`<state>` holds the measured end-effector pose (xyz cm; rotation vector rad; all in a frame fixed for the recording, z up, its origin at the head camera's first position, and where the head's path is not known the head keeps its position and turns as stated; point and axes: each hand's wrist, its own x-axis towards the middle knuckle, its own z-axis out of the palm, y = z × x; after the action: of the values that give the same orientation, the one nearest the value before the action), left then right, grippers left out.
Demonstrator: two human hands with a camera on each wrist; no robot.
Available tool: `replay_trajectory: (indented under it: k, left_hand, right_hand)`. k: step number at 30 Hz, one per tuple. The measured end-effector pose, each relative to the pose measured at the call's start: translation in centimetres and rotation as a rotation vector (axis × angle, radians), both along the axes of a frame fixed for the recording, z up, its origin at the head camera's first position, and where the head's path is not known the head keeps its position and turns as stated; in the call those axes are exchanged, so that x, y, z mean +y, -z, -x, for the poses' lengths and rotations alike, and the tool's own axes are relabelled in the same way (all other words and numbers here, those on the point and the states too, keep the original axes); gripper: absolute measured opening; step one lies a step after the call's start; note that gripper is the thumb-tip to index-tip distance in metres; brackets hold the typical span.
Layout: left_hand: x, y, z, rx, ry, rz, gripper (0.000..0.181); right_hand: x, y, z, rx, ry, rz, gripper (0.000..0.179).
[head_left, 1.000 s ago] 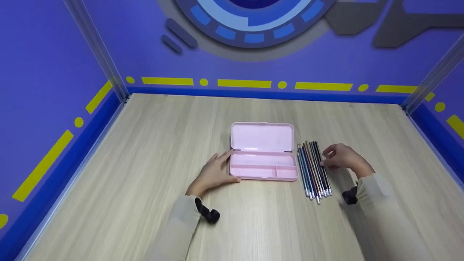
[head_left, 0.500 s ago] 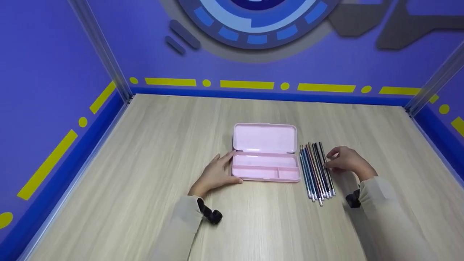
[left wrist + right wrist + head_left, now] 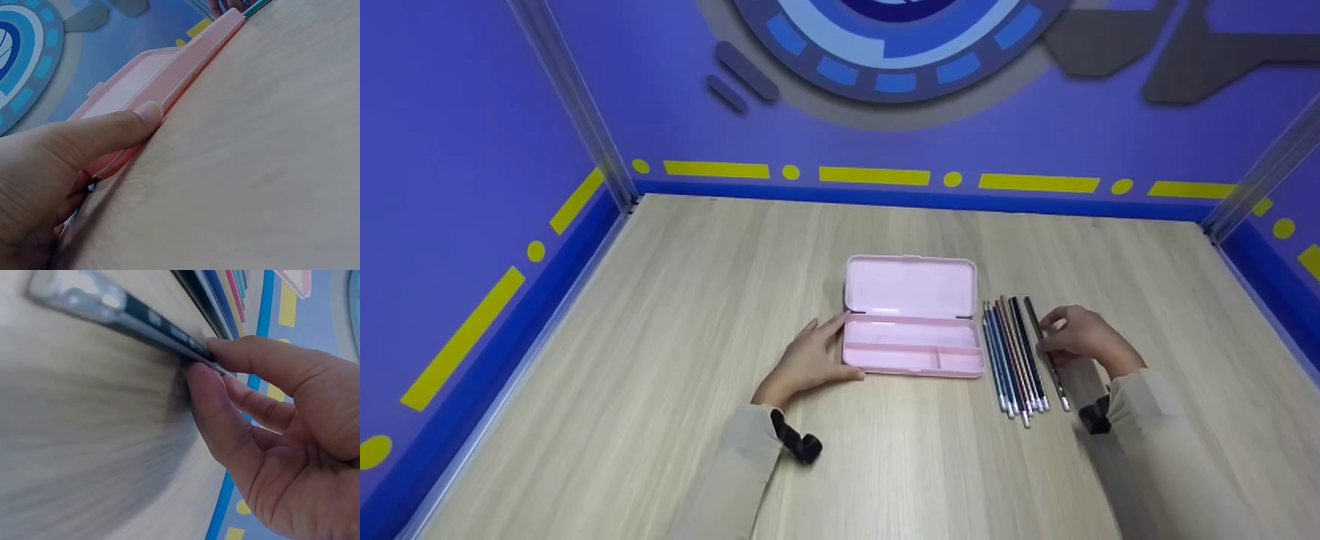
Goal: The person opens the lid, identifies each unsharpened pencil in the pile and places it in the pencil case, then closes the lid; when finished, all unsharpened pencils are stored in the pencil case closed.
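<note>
Pencil (image 3: pixel 135 320) sits pinched in the right hand (image 3: pixel 1078 334), beside the row (image 3: pixel 1011 352): presumably pickup. Left hand (image 3: pixel 804 361), partly hidden, apparently grips the case (image 3: pixel 913 331). Next move calls for lifting.

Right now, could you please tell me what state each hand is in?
Left hand: holding the left end of the open, pink, rectangular plastic pencil case.
Right hand: pinching one slim, dark pencil between thumb and finger.
</note>
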<state>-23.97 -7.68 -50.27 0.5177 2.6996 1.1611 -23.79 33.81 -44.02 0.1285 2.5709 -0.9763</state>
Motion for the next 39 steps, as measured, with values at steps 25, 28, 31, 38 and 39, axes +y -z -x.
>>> replay_trajectory:
  k: [25,28,31,38,39]
  left_hand:
    - [-0.1,-0.1,0.0,-0.001,0.0,-0.012,0.102]
    - [0.0,-0.1,0.0,0.001,0.003,-0.015,0.102]
    - [0.0,0.0,0.0,-0.001,0.0,-0.013,0.102]
    - [-0.1,0.0,0.1,-0.019,-0.012,-0.004,0.104]
    - [-0.1,0.0,0.0,-0.021,-0.013,-0.003,0.104]
  right_hand:
    - [-1.0,-1.2,0.5,0.106,0.004,0.077,0.046]
    - [-1.7,-1.5,0.7,0.117,-0.009,0.072,0.045]
    - [-2.5,-1.8,0.9,0.134,-0.036,0.075,0.044]
    - [-4.5,-2.5,1.4,0.205,-0.127,0.096,0.037]
    - [-4.8,-2.5,1.5,0.212,-0.139,0.094,0.036]
